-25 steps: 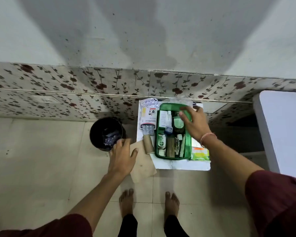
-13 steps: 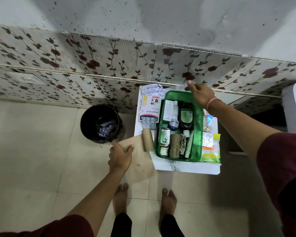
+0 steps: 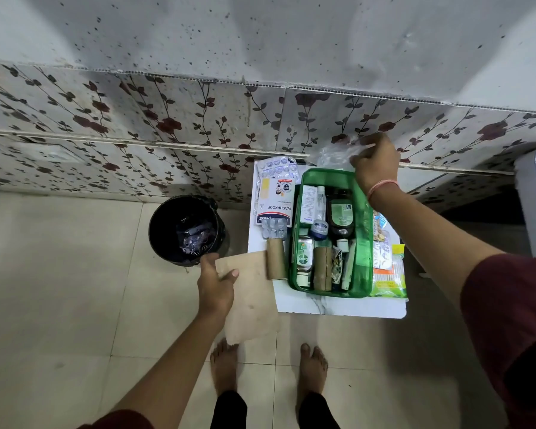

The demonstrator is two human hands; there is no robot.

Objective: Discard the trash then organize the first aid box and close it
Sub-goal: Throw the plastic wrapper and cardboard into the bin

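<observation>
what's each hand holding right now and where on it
Left hand pinches the brown paper sheet at its upper left corner. Right hand grips the clear plastic wrapper by its top edge.

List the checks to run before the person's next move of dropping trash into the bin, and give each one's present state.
1. Black bin open and within reach of the left hand: ok.
2. Left hand gripping the brown paper sheet: ok, thumb over its edge.
3. Right hand gripping the clear plastic wrapper behind the box: ok.
4. Green first aid box lid open: ok.
5. Loose items outside the box, such as the plaster pack and cardboard roll, put away: not ok.
6. Wrapper empty: cannot tell.
</observation>
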